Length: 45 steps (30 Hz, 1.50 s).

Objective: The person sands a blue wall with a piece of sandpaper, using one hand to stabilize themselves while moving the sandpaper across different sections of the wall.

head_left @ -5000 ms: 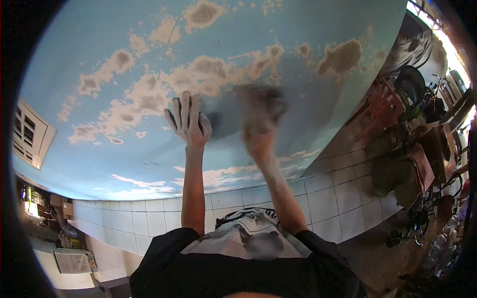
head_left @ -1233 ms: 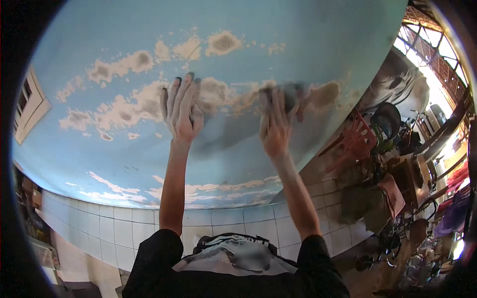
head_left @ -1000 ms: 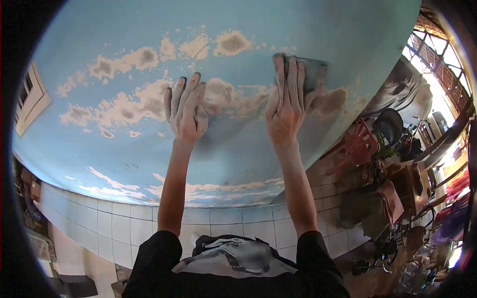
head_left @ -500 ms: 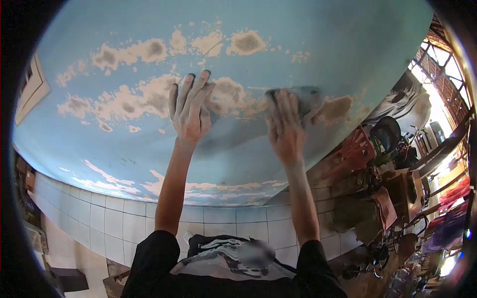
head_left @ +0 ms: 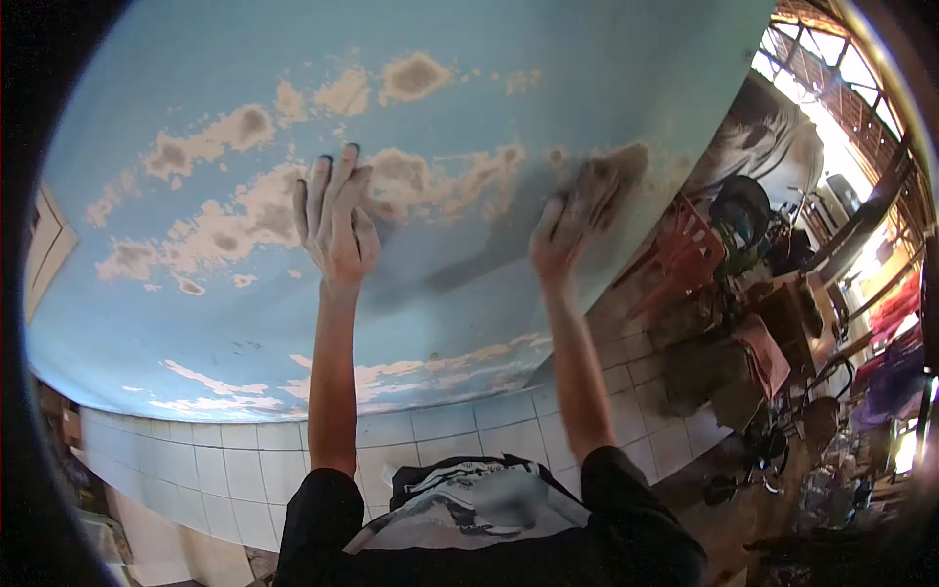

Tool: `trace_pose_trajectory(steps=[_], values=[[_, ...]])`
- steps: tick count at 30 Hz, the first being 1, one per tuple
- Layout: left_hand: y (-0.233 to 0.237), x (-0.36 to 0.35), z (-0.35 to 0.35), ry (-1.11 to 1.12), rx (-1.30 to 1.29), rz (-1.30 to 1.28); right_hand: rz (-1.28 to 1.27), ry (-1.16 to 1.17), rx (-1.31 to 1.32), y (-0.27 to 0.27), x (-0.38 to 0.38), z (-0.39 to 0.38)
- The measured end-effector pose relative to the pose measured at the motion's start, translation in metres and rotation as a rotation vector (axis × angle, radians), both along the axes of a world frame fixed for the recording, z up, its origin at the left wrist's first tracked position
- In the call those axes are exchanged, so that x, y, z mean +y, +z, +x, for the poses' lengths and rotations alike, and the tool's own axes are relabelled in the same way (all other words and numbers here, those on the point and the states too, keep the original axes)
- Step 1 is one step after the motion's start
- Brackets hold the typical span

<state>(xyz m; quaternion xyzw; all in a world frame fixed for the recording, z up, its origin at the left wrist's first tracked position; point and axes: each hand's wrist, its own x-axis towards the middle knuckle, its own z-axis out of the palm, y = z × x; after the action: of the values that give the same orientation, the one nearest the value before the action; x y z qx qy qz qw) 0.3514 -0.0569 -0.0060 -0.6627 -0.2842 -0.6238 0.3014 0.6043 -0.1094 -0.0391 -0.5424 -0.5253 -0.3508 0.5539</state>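
A light blue painted wall [head_left: 469,59] with pale, flaked patches fills the view ahead. My left hand [head_left: 337,223] rests on a pale patch, fingers stretched and spread, holding nothing. To the right, my right hand [head_left: 565,223] presses against the wall beside the rightmost bare patch [head_left: 631,161]. Motion smears its fingers. Beneath them lies a dark grey piece of sandpaper [head_left: 601,176], mostly covered by the hand and blurred.
White tiles [head_left: 440,430] line the lower part of the wall. On the right stand a red plastic chair [head_left: 690,245], a pink cloth [head_left: 761,357] and much household clutter. A framed opening [head_left: 49,254] shows at the left edge.
My right hand has slid rightward along the wall with the sandpaper, onto the rightmost patch. My left hand stays at the same pale patch while the whole view has turned somewhat.
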Motion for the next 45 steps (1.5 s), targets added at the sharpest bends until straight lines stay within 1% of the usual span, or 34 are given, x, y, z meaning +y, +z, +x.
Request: trace_pose_trajectory(steps=[2, 3, 4, 5, 6, 7, 8, 9, 11, 12, 13, 14, 15, 17, 19, 20, 22, 24, 25, 27, 28, 30, 32, 34, 35, 36, 38, 39, 40, 41, 43, 44, 45], values=[[0.0, 0.004, -0.001, -0.023, -0.007, 0.056, -0.041, -0.187, 0.275, -0.058, -0.004, -0.013], [0.001, 0.004, -0.001, -0.014, 0.0, 0.049, -0.05, -0.179, 0.281, -0.073, 0.0, -0.011], [0.002, 0.003, -0.003, -0.063, 0.021, 0.041, 0.01, -0.13, 0.487, -0.086, 0.0, -0.009], [0.001, 0.001, -0.008, -0.105, 0.04, 0.032, 0.067, -0.076, 0.692, -0.091, -0.001, -0.009], [-0.001, -0.001, -0.015, -0.075, 0.047, 0.019, 0.106, -0.098, 0.669, -0.089, -0.004, 0.004], [-0.006, -0.002, -0.024, -0.129, 0.046, 0.0, 0.143, -0.115, 0.643, -0.079, -0.006, 0.018], [-0.012, -0.003, -0.035, -0.179, 0.044, -0.019, 0.119, -0.083, 0.648, -0.074, -0.005, 0.025], [-0.018, -0.005, -0.051, -0.143, 0.048, -0.033, 0.095, -0.057, 0.748, -0.069, -0.004, 0.031], [-0.03, -0.01, -0.081, -0.005, 0.009, -0.033, 0.048, -0.027, 0.95, -0.065, -0.001, 0.036], [-0.035, -0.013, -0.089, 0.017, 0.012, -0.037, 0.031, -0.016, 1.047, -0.065, 0.002, 0.033], [-0.038, -0.017, -0.096, 0.014, -0.073, -0.069, 0.02, 0.0, 1.05, -0.074, 0.007, 0.02], [-0.041, -0.02, -0.103, 0.01, -0.159, -0.099, 0.016, -0.11, 0.725, -0.091, 0.013, -0.002], [-0.045, -0.021, -0.107, 0.029, -0.157, -0.099, 0.018, -0.21, 0.397, -0.102, 0.016, -0.027], [-0.057, -0.023, -0.111, -0.02, -0.272, -0.119, 0.047, 0.174, 0.495, -0.096, 0.007, -0.094], [-0.077, -0.025, -0.111, -0.036, -0.295, -0.147, 0.069, 0.48, 0.403, -0.099, 0.001, -0.147], [-0.086, -0.027, -0.11, -0.063, -0.318, -0.174, -0.002, 0.611, 0.449, -0.104, 0.002, -0.171], [-0.107, -0.039, -0.106, -0.129, -0.288, -0.268, -0.076, 0.754, 0.489, -0.109, 0.003, -0.206], [-0.119, -0.054, -0.11, -0.16, -0.258, -0.381, -0.225, 0.635, 0.201, -0.088, -0.005, -0.232], [-0.123, -0.06, -0.116, -0.15, -0.26, -0.372, -0.22, 0.647, 0.196, -0.081, -0.006, -0.24], [-0.128, -0.067, -0.136, -0.15, -0.219, -0.502, -0.33, 0.715, -0.055, -0.072, -0.007, -0.252], [-0.129, -0.068, -0.15, -0.137, -0.223, -0.494, -0.325, 0.729, -0.06, -0.071, -0.007, -0.253], [-0.131, -0.069, -0.179, -0.086, -0.236, -0.51, -0.379, 0.811, -0.268, -0.069, -0.002, -0.249], [-0.127, -0.067, -0.209, -0.041, -0.224, -0.483, -0.35, 1.148, 0.244, -0.077, 0.014, -0.26], [-0.127, -0.068, -0.232, -0.021, -0.215, -0.484, -0.096, 0.525, 0.167, -0.076, 0.009, -0.262], [-0.122, -0.064, -0.24, -0.001, -0.24, -0.464, -0.002, 0.51, 0.173, -0.077, 0.016, -0.279], [-0.118, -0.061, -0.248, 0.017, -0.267, -0.448, -0.013, 0.496, 0.166, -0.081, 0.014, -0.29], [-0.105, -0.055, -0.257, 0.004, -0.269, -0.44, -0.396, 0.371, -0.231, -0.085, 0.008, -0.302], [-0.097, -0.054, -0.259, 0.002, -0.24, -0.401, -0.458, 0.343, -0.229, -0.093, 0.009, -0.292], [-0.087, -0.053, -0.263, -0.004, -0.211, -0.357, -0.461, 0.319, -0.234, -0.099, 0.012, -0.278], [-0.078, -0.047, -0.268, -0.012, -0.205, -0.319, -0.214, 0.369, 0.04, -0.103, 0.015, -0.255], [-0.068, -0.048, -0.279, 0.03, -0.217, -0.253, 0.05, 0.415, 0.302, -0.133, 0.033, -0.229], [-0.064, -0.048, -0.277, 0.004, -0.219, -0.261, 0.018, 0.25, 0.501, -0.159, 0.049, -0.215], [-0.06, -0.05, -0.273, -0.003, -0.241, -0.248, 0.007, 0.148, 0.596, -0.157, 0.042, -0.215]])
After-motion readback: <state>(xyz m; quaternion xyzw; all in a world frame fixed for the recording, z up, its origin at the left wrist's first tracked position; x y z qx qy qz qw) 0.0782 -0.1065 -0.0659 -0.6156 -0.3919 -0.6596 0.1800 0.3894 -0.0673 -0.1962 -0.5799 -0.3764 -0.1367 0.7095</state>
